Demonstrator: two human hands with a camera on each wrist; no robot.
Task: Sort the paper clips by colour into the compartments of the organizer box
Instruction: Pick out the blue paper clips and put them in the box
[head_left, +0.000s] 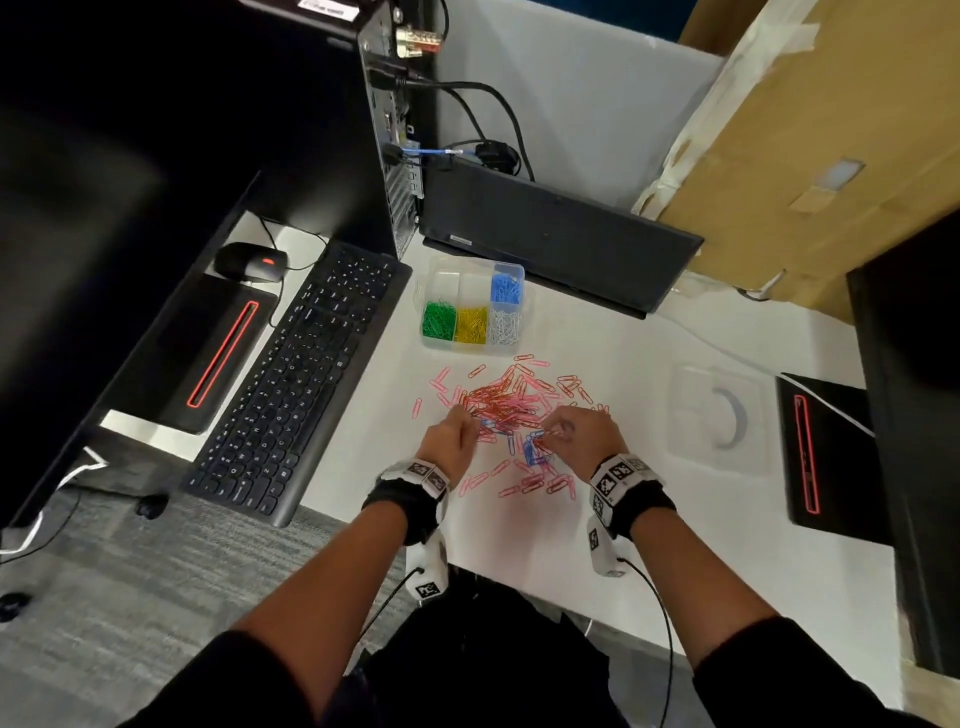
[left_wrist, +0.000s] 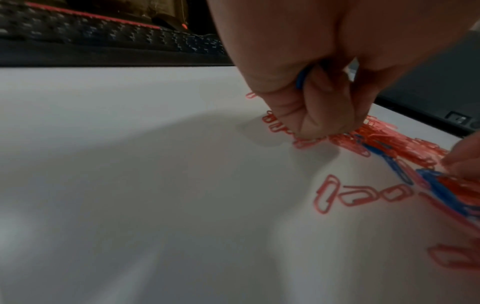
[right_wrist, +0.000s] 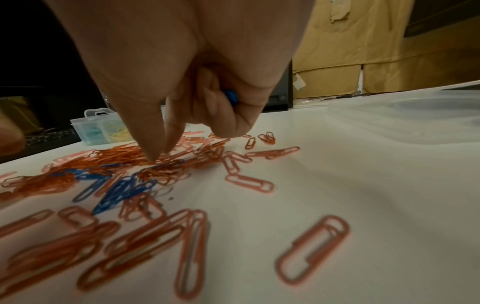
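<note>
A white desk (head_left: 597, 519) fills the centre of the head view, hemmed by dark computer gear. Nearest, at lower centre, both hands work the heap. The left hand (head_left: 451, 435) curls round a blue clip tucked in its palm, and the right hand (head_left: 582, 434) does likewise. Loose blue clips (head_left: 532, 452) lie between them, closer to the right. Beyond spreads the red and pink pile (head_left: 509, 397). Farthest, straight up-frame, the organizer box (head_left: 511, 349) keeps blue in its upper-right compartment.
</note>
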